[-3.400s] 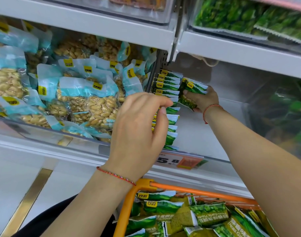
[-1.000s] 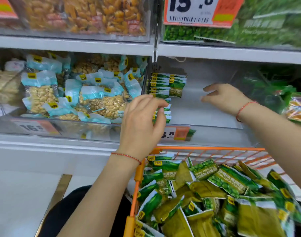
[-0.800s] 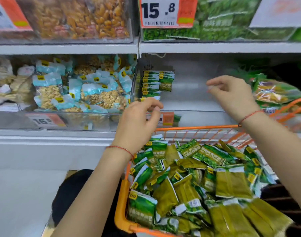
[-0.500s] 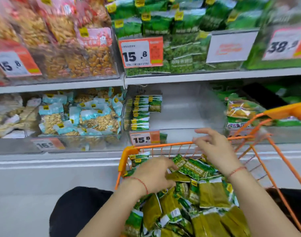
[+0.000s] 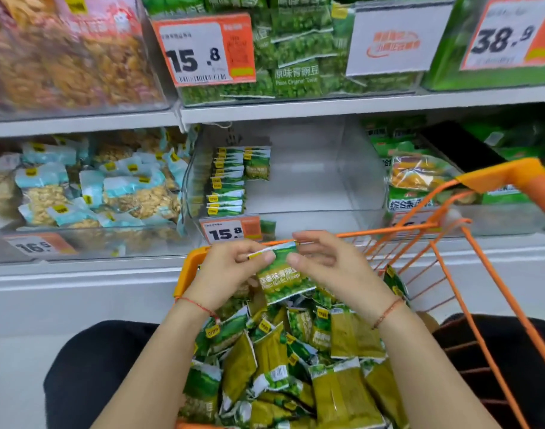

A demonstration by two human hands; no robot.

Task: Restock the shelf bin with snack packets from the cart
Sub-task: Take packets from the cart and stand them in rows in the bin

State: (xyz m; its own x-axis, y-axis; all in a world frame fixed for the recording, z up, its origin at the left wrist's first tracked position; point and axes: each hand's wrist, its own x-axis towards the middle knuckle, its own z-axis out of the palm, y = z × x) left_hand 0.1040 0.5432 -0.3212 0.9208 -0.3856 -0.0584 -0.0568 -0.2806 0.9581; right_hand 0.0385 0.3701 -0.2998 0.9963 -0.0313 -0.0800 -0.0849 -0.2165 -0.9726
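Observation:
I hold one green pea snack packet (image 5: 283,278) above the orange cart (image 5: 494,178). My left hand (image 5: 226,272) pinches its top left corner and my right hand (image 5: 333,267) pinches its top right edge. The cart under my hands is heaped with several green packets (image 5: 283,363). Straight ahead is the clear shelf bin (image 5: 314,181) with a 15.8 price tag. A neat row of the same packets (image 5: 229,181) stands along its left wall, and the bin's floor to the right of that row is bare.
Left of the bin, a clear bin (image 5: 88,187) holds blue-topped nut packets. On the right sit yellow and green bags (image 5: 419,178). The shelf above (image 5: 296,106) carries more green pea packs and price tags. The cart's orange handle rises at the right.
Both hands left the shelf bin and dropped into the cart. They now hold one green packet lifted above the pile. The view pulled back and down.

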